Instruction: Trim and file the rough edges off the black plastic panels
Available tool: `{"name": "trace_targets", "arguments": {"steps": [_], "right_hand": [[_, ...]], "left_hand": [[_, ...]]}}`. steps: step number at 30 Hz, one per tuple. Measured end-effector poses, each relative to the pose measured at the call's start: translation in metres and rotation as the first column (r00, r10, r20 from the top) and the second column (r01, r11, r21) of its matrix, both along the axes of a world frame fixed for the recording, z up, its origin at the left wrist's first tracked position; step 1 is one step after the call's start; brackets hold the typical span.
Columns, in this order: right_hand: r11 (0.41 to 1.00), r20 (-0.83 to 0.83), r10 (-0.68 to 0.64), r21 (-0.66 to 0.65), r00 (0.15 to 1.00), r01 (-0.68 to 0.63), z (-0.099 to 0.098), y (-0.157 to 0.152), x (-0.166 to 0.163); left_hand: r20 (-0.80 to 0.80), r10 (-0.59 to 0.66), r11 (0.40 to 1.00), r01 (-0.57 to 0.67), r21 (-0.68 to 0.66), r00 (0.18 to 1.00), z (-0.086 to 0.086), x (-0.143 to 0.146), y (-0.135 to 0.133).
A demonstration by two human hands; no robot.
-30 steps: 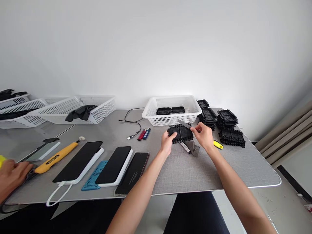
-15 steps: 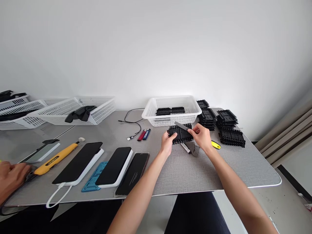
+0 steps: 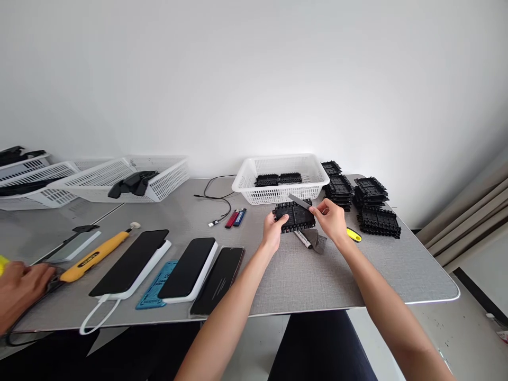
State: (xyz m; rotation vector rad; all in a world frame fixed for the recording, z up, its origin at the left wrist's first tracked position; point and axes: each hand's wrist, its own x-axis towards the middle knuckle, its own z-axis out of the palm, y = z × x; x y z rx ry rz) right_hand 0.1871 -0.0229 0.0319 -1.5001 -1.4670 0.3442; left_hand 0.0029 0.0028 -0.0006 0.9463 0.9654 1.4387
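Across the grey worktop, a white basket stands at 11 o'clock from the black panel; panel stacks stand at 2 to 3 o'clock; the panel's long axis runs roughly 9 to 3 o'clock; the left grip, at 8 o'clock and nearer, clasps its left end, thumb on top; the right grip, at 3 o'clock, pinches a flat grey strip; strip slants 4 to 10 o'clock across the panel; contact unclear.

Left hand partly hidden beneath black part; co-worker's hand cropped.
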Motion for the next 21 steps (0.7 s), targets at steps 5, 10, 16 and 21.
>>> {"name": "trace_targets", "arguments": {"steps": [5,10,16,21], "right_hand": [[0.999,-0.031,-0.032,0.008,0.999,0.032,-0.0003,0.0012,0.0025],[1.0,-0.03,-0.014,0.006,0.999,0.014,-0.0027,0.0037,0.0032],[0.999,-0.066,-0.028,0.03,0.997,0.031,-0.0031,0.0048,0.006],[0.999,-0.03,-0.039,0.013,0.999,0.039,-0.0022,0.0038,0.0039]], "left_hand": [[-0.037,0.031,0.999,-0.03,0.024,0.999,0.0004,-0.0003,-0.0002],[-0.029,0.034,0.999,-0.033,0.04,0.999,-0.0002,-0.0002,0.0001],[-0.053,0.049,0.998,-0.046,0.054,0.997,-0.0012,-0.0002,0.0007],[-0.044,0.049,0.997,-0.046,0.064,0.998,-0.0015,0.0002,0.0015]]}}
